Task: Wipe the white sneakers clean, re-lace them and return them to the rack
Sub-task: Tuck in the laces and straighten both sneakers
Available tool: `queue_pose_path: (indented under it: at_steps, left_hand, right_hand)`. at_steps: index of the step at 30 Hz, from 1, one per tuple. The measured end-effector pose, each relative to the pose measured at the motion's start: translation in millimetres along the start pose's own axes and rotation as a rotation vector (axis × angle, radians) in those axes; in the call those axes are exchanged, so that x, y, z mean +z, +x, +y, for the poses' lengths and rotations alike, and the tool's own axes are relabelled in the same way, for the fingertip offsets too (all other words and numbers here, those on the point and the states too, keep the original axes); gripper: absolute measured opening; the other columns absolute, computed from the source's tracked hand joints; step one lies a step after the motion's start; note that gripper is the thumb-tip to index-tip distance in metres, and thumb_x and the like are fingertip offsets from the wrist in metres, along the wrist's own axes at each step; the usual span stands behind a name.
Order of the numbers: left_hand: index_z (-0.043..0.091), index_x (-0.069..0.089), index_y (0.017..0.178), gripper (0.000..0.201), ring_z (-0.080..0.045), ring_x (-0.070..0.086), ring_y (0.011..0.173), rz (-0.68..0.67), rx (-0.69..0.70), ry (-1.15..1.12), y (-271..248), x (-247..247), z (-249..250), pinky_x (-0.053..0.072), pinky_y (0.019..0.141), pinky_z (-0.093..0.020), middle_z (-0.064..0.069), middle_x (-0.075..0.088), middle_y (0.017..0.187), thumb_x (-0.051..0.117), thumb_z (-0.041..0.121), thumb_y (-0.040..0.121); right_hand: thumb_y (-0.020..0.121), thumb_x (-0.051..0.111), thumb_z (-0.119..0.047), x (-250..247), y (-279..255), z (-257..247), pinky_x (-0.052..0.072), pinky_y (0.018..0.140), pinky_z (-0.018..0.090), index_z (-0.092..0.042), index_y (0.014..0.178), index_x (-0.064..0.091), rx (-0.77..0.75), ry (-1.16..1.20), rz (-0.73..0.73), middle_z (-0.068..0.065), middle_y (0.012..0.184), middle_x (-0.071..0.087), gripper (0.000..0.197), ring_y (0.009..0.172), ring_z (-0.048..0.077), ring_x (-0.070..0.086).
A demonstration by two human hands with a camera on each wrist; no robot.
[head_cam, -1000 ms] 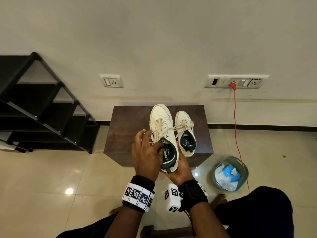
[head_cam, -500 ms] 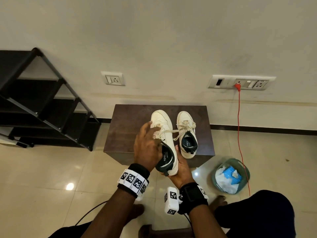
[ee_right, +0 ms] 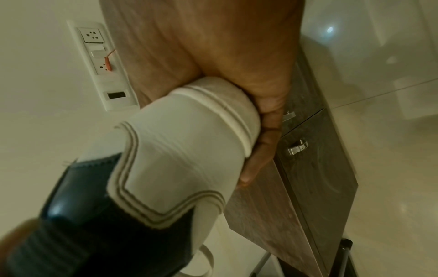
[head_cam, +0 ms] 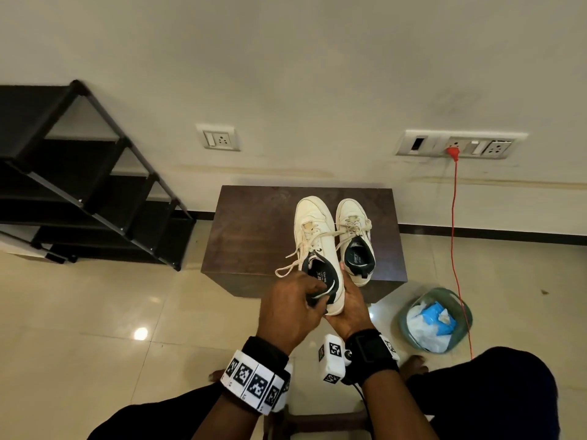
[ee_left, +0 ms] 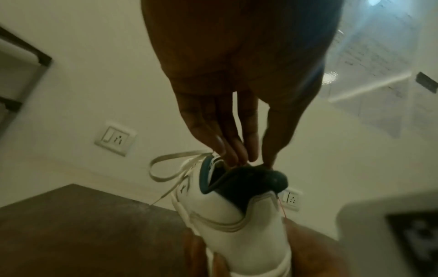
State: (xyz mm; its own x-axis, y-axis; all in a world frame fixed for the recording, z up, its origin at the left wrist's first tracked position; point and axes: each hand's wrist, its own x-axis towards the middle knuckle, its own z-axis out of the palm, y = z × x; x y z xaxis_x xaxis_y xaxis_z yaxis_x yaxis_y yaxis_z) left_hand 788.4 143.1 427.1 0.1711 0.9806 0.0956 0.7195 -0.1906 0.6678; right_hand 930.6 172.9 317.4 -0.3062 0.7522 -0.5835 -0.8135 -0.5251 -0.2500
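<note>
I hold one white sneaker (head_cam: 317, 236) with a dark collar, heel toward me and toe out over the brown cabinet (head_cam: 254, 230). My right hand (head_cam: 349, 309) cups its heel and sole from beneath, with the fingers (ee_right: 260, 150) curled round the sole edge. The fingertips of my left hand (head_cam: 295, 300) pinch at the collar (ee_left: 249, 180) beside the tongue, where a loose lace loop (ee_left: 166, 165) begins. The second sneaker (head_cam: 352, 217) stands laced on the cabinet, just right of the held one. A black shoe rack (head_cam: 79, 185) stands at the left wall.
A teal bin (head_cam: 438, 292) holding white and blue waste sits on the floor right of the cabinet. An orange cord (head_cam: 454, 217) drops from the wall socket past it. My knees and a stool are at the bottom of the head view.
My left hand has slid from the lace area back to the heel collar. The held sneaker has come a little toward me, and a lace loop now hangs free on its left.
</note>
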Motion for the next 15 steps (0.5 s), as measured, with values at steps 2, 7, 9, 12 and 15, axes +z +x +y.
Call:
queue_pose_path:
  at_steps: [2,7,9,12,15]
  left_hand:
    - [0.030,0.079,0.096,0.019,-0.003,0.066,0.081,-0.040,-0.004,0.027,1.8,-0.7,-4.6,0.056,0.071,-0.029,0.013,0.073,0.093,0.079,0.041,0.081]
    - [0.030,0.082,0.096,0.010,0.001,0.066,0.086,-0.162,-0.017,-0.163,6.8,-14.0,-15.5,0.050,0.074,-0.016,0.017,0.075,0.091,0.077,0.032,0.088]
    - [0.029,0.082,0.098,0.011,-0.001,0.067,0.087,-0.202,0.018,-0.141,8.6,-18.3,-20.6,0.051,0.075,-0.015,0.015,0.075,0.093,0.078,0.027,0.087]
    - [0.025,0.082,0.100,0.017,-0.003,0.067,0.088,-0.326,0.078,-0.091,17.2,-29.5,-22.9,0.050,0.076,-0.013,0.011,0.076,0.096,0.082,0.022,0.083]
    - [0.025,0.081,0.101,0.017,-0.007,0.067,0.085,-0.463,0.209,0.134,28.4,-36.3,-16.6,0.053,0.077,-0.024,0.007,0.076,0.097,0.078,0.024,0.084]
  right_hand:
    - [0.100,0.048,-0.051,2.9,-2.8,-0.5,0.051,0.101,0.045,-0.009,0.133,0.064,-0.002,-0.035,-0.022,0.017,0.134,0.064,0.056,0.119,0.030,0.063]
    - [0.092,0.062,-0.055,10.0,-2.8,-0.8,0.047,0.089,0.041,-0.011,0.138,0.061,-0.007,-0.060,-0.054,0.018,0.138,0.059,0.063,0.115,0.032,0.061]
    - [0.102,0.048,-0.047,13.6,-6.2,-2.3,0.055,0.095,0.044,-0.007,0.137,0.061,0.000,0.024,-0.075,0.019,0.139,0.059,0.055,0.122,0.033,0.062]
    - [0.105,0.042,-0.043,15.3,-7.6,-1.2,0.052,0.102,0.047,-0.003,0.137,0.059,0.006,0.024,-0.101,0.022,0.142,0.056,0.054,0.129,0.034,0.057]
    - [0.106,0.039,-0.039,18.6,-6.8,2.7,0.057,0.092,0.045,-0.005,0.118,0.074,-0.003,-0.007,-0.119,0.021,0.127,0.067,0.051,0.114,0.032,0.067]
